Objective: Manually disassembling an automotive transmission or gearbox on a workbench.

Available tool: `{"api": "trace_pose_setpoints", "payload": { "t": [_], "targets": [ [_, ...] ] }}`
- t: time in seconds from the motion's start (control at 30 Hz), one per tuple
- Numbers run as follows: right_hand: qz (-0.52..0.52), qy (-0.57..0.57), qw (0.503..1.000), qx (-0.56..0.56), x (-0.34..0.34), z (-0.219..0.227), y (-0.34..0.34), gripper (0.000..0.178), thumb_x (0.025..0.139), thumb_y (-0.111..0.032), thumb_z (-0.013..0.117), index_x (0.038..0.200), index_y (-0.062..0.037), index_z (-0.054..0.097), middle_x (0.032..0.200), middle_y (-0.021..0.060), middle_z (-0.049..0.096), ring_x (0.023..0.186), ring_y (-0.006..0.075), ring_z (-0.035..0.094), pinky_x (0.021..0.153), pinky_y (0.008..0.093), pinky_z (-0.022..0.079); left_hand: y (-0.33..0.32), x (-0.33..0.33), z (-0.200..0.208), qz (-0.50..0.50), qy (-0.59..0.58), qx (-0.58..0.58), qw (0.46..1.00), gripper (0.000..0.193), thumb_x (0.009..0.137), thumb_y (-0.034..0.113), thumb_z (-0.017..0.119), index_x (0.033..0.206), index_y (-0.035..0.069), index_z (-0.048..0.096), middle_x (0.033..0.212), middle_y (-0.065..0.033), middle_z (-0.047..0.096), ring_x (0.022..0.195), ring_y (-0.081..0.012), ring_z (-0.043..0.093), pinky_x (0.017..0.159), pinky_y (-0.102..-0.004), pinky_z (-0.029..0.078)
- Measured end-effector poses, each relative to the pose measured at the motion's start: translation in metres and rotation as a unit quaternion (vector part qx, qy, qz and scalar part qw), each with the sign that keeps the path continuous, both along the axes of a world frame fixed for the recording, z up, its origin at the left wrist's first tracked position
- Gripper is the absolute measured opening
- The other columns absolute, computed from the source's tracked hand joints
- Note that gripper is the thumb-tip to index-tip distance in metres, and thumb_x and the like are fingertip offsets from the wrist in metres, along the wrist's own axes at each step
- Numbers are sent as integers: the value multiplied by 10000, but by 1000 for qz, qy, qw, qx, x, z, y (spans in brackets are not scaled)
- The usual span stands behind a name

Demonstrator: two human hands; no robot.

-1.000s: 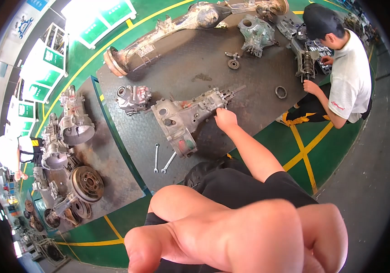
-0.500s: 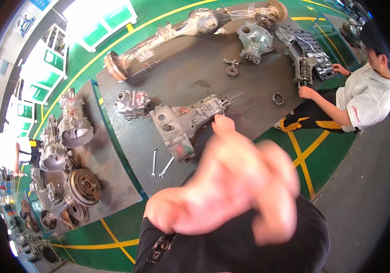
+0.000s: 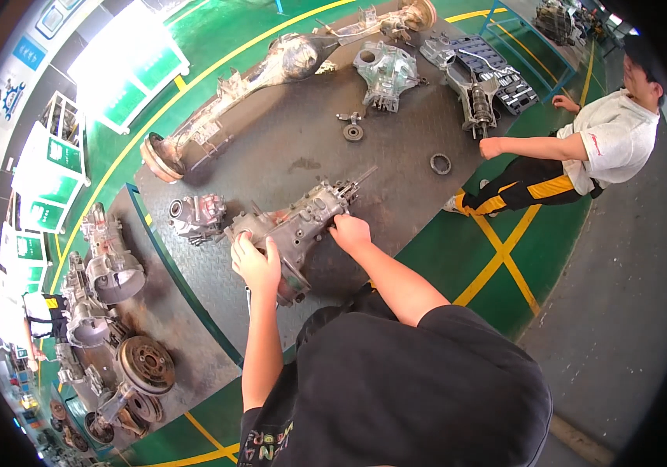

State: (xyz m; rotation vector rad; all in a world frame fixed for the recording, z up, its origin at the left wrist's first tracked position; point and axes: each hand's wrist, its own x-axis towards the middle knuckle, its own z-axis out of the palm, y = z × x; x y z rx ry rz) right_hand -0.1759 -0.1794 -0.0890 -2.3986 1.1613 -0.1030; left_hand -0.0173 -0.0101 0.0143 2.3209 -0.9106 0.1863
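A grey metal gearbox housing [image 3: 300,233] lies at an angle on the dark steel table in front of me, a thin shaft [image 3: 367,173] sticking out of its far right end. My left hand [image 3: 257,261] holds the wide near-left end, fingers over the rim. At the narrower end, my right hand [image 3: 351,233] is closed around the near-side edge; its fingertips are partly hidden. Left of the housing sits a smaller gear casing [image 3: 197,218] with reddish marks. Just beside my left forearm, only a sliver of a wrench [image 3: 248,300] shows.
A long rusty axle [image 3: 294,58] spans the table's far edge. A greenish casing [image 3: 388,76], a small gear part [image 3: 353,131] and a bearing ring [image 3: 441,164] lie beyond. At right, a person [image 3: 605,148] works by an open socket set [image 3: 500,74]. Another table at left bears gearboxes and a brake drum [image 3: 145,363].
My left hand has come from a blur near my body onto the wide end. The gearbox has turned, showing another side. My view has shifted right; the wrenches are now mostly covered.
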Motion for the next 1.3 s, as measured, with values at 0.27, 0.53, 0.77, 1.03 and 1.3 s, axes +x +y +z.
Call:
{"api": "trace_pose_setpoints", "payload": {
  "t": [0.27,0.53,0.77,1.03,1.3],
  "targets": [
    [2,-65,997,-33,-2,-14,5,202,821,-227,681,898,-57,602,938,137,671,915,332,665,770,466,533,4,5,-9,-14,-54,-43,998,405,811,229,674,1130,6,561,1191,-183,586,1170,-372,517,985,-490,380],
    [-10,3,1000,7,2,3,-2,306,834,-347,679,876,-45,656,919,153,691,881,333,680,752,462,546,20,-25,-2,11,-53,28,998,512,823,250,644,1255,1,526,1279,-208,547,1233,-392,486,1015,-503,376],
    [-15,6,1000,24,6,-6,0,258,822,-279,699,862,-27,658,908,174,687,881,359,678,771,476,544,22,-20,-2,25,-61,52,996,553,860,266,619,1324,-1,482,1379,-209,484,1320,-404,410,1066,-515,322],
    [-20,-3,999,36,3,13,4,249,826,-260,686,894,-24,643,931,169,689,906,361,671,789,468,540,13,-3,-2,38,-58,28,997,415,852,222,611,1198,3,545,1289,-188,541,1248,-379,472,1012,-508,365],
    [-7,-19,1000,0,7,-9,-2,299,827,-337,682,853,-39,671,924,162,698,899,332,681,775,463,546,9,-4,-6,8,-99,-6,995,341,805,197,637,1078,0,586,1184,-189,594,1166,-389,522,959,-497,409]
  ]
}}
